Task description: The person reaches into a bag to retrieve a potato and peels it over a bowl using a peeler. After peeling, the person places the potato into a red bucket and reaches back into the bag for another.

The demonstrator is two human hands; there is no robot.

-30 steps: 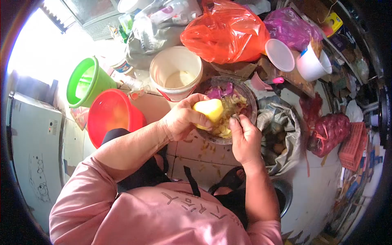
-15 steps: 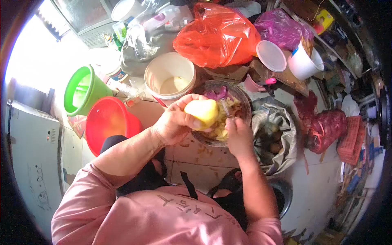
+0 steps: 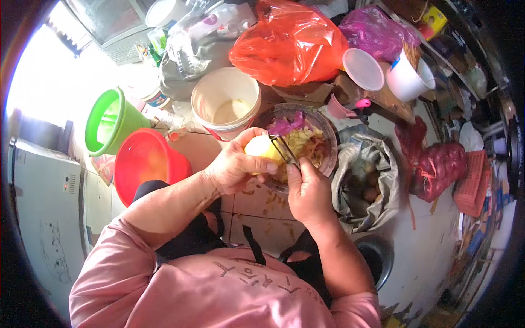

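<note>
A pale yellow peeled potato [image 3: 258, 146] sits in the grip of my left hand [image 3: 232, 167], thumb along its near side. My right hand [image 3: 311, 195] is wrapped around the handle of a Y-shaped peeler [image 3: 283, 148], whose head lies right at the potato's right side. Below both hands stands a wide bowl [image 3: 331, 134] full of peelings [image 3: 306, 136], with a scrap of purple plastic [image 3: 288, 124] on top. To the right, an open woven sack [image 3: 355, 210] holds several unpeeled potatoes [image 3: 371, 188].
A red basin [image 3: 128, 183], a green bucket [image 3: 98, 136] and a white bucket [image 3: 202, 98] stand to the left. Behind are an orange plastic bag [image 3: 290, 46] and a white tub [image 3: 407, 82] with sticks. A red net bag [image 3: 437, 172] lies right. Peel scraps dot the floor tiles.
My right hand has shifted left and slightly down, bringing the peeler up against the potato. My left hand has turned the potato a little and stays in nearly the same place.
</note>
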